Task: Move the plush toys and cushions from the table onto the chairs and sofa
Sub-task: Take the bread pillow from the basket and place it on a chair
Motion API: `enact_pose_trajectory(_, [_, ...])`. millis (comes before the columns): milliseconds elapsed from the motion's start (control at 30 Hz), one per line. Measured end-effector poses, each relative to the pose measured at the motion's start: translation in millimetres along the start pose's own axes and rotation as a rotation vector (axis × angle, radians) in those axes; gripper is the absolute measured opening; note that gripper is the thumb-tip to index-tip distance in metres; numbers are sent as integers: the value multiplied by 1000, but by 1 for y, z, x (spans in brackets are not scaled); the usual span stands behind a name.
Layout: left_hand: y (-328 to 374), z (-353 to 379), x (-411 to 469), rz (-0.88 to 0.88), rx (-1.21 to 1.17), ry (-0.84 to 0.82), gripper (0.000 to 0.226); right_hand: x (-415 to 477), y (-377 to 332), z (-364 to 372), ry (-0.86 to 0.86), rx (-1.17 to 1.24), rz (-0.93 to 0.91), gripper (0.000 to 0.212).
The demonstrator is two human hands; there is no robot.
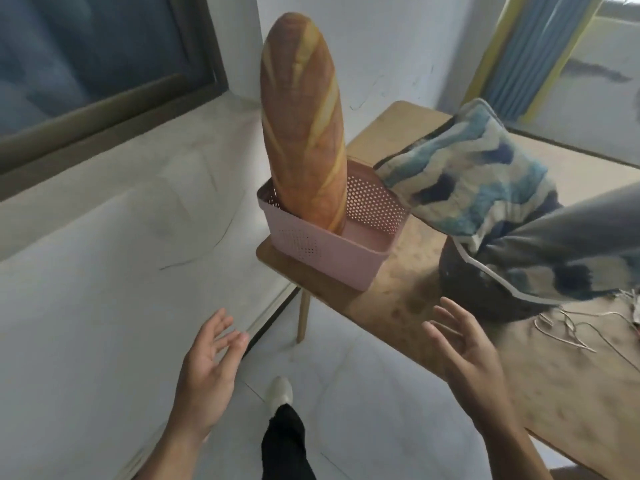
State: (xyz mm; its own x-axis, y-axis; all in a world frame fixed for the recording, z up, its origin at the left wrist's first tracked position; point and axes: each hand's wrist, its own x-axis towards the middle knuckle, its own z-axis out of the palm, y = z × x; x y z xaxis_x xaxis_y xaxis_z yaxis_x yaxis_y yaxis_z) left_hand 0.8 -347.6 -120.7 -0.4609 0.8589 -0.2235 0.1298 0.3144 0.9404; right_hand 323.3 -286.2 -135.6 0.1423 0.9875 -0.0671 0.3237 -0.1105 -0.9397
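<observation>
A long plush toy shaped like a baguette [303, 123] stands upright in a pink perforated basket [311, 244] at the near-left corner of the wooden table [408, 292]. To its right a blue, white and beige patterned cushion [471, 171] leans on top of a dark grey cushion [485, 292]. A grey plush shape [571, 233] lies across them at the right edge. My left hand [207, 372] is empty with fingers spread, below the basket over the floor. My right hand [467, 355] is empty and spread too, just in front of the dark cushion without touching it.
A white wall and a dark-framed window [104, 64] fill the left side. Thin white cords [568, 334] lie tangled on the table at the right. My shoe [278, 391] is on the white tiled floor beside the table leg [304, 317]. Blue curtains [530, 53] hang at the back right.
</observation>
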Motion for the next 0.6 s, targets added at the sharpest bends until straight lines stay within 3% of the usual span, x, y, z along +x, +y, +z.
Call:
enact_pose_trajectory(133, [24, -5, 113, -12, 39, -60, 53, 77, -24, 50, 17, -64, 32, 52])
enact_pose_trajectory(333, [103, 7, 270, 137, 127, -152, 50, 193, -97, 100, 76, -57, -13, 61])
enact_pose_trajectory(467, [133, 37, 344, 161, 134, -169, 48, 246, -121, 137, 21, -90, -2, 91])
enact_pose_trajectory(600, [137, 69, 381, 85, 58, -245, 53, 287, -115, 179, -165, -227, 10, 138])
